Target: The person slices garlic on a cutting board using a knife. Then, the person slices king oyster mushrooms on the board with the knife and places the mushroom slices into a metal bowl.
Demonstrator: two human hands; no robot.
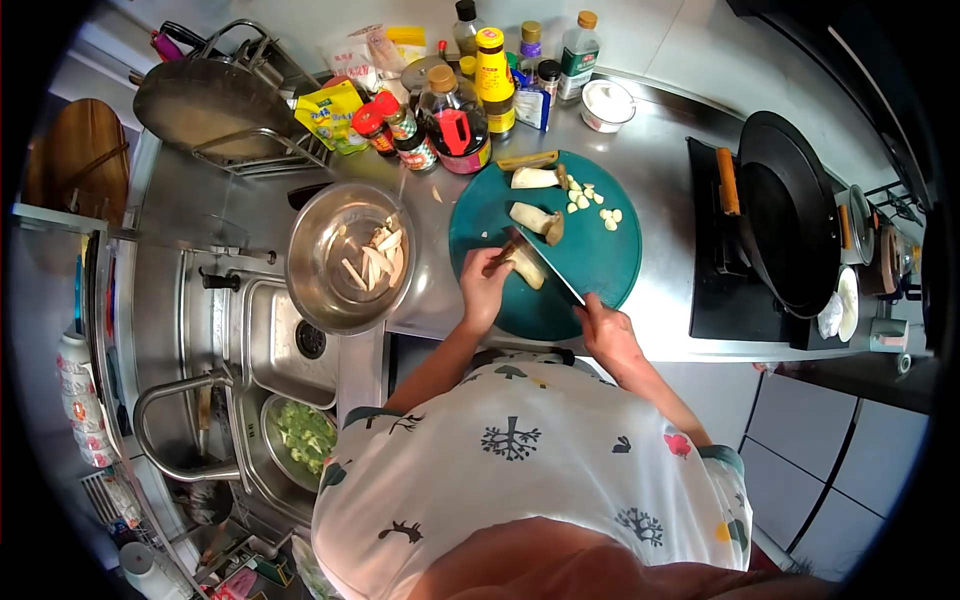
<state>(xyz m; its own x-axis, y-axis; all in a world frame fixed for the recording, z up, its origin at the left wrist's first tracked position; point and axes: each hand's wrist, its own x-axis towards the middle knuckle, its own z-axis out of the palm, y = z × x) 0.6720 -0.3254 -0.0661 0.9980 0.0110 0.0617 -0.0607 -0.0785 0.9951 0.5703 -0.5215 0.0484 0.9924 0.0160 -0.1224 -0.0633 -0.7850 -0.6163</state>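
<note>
On the round green cutting board (612, 262), my left hand (482, 288) is closed on a king oyster mushroom (526, 270), fingers at its cap end. My right hand (608, 332) grips a kitchen knife (556, 272) by the handle. Its blade lies along the right side of that mushroom; whether it has cut in cannot be made out. Two more mushrooms, one at the back (536, 178) and one nearer (534, 218), rest farther up the board. Several peeled garlic cloves (611, 216) lie to their right. Mushroom slices (384, 258) sit inside a steel bowl (312, 292) left of the board.
Behind the board stand a dark sauce bottle (455, 125), a yellow bottle (494, 80) and a lidded white bowl (607, 104). A black wok (785, 215) occupies the stove at right. At left is a sink (275, 340), with chopped greens (300, 437) in a bowl.
</note>
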